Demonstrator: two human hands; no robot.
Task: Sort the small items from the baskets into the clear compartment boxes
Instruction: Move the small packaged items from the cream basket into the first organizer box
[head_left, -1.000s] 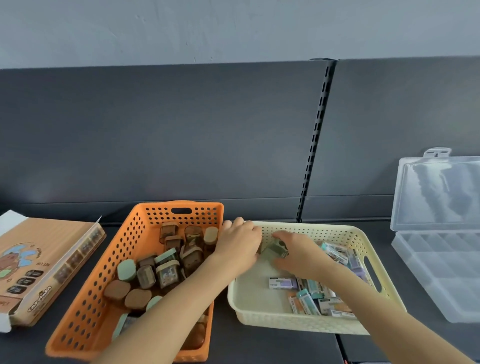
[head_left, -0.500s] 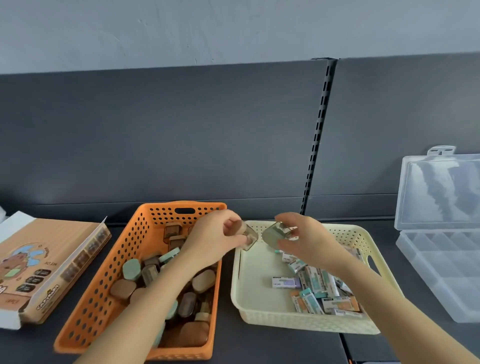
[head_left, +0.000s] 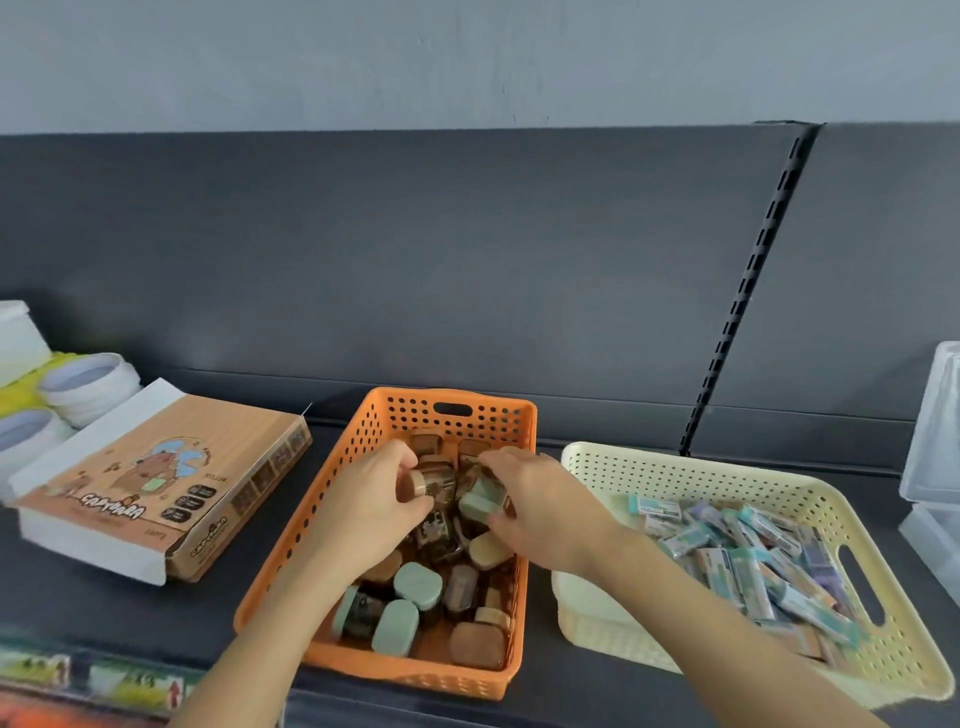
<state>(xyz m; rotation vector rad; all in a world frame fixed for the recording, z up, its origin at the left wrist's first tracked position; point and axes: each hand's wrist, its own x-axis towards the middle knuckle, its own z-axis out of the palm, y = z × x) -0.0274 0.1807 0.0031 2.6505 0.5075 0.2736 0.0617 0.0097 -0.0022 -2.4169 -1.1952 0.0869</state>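
**Left hand (head_left: 374, 501) and right hand (head_left: 540, 501) each grip one piece**

Your left hand curls round a brown-capped item (head_left: 428, 480). Your right hand pinches a green-capped item (head_left: 480, 503) just beside it. Both pieces are raised above the pile at the back of the orange basket (head_left: 415, 415), mid-bench.

I judge this to be the pick-up step. The clear box (head_left: 932, 431) is cut off at the bench's right edge, so I cannot tell what its compartments hold. Between it and your hands sits the cream basket (head_left: 675, 467), loaded with packets (head_left: 753, 551).

Next you need to carry both pieces right, above the cream basket's rim, and release each into its own compartment. Keep your grips firm, because the pieces look smooth and rounded.
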